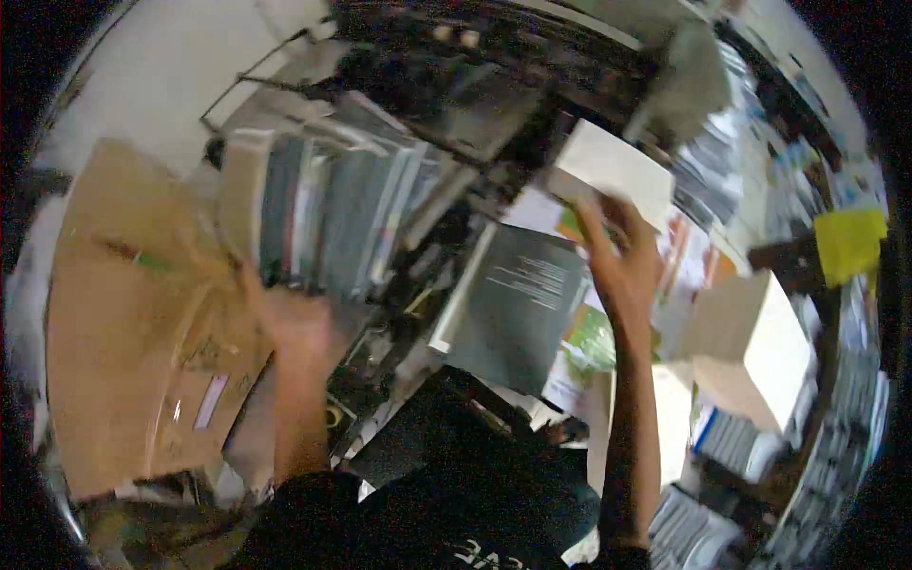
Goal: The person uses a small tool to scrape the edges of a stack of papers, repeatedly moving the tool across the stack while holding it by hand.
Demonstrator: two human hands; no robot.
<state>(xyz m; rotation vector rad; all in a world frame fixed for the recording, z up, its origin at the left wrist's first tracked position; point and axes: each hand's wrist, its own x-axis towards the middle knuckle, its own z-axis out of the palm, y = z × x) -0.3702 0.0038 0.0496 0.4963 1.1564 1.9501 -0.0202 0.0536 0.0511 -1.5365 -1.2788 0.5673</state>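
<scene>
My right hand [622, 237] reaches up to a thick white block [617, 171], like a thick book or box. Its bent fingers close on the near edge, and blur softens the fingertips. Below and left of it lies a dark grey book [513, 313] with pale print on its cover. My left hand [290, 313] is at the lower left end of a row of books [328, 214] with grey and dark spines. Its fingers are smeared by motion and partly lost against the brown cardboard [142, 313] beside it, so their grip is unclear.
Open white cartons [750, 351] stand at the right, above stacked books [736, 442]. Colourful printed sheets [594, 342] lie under the grey book. A yellow piece [850, 247] shows at the far right. A thin dark frame [252, 76] rises behind the book row.
</scene>
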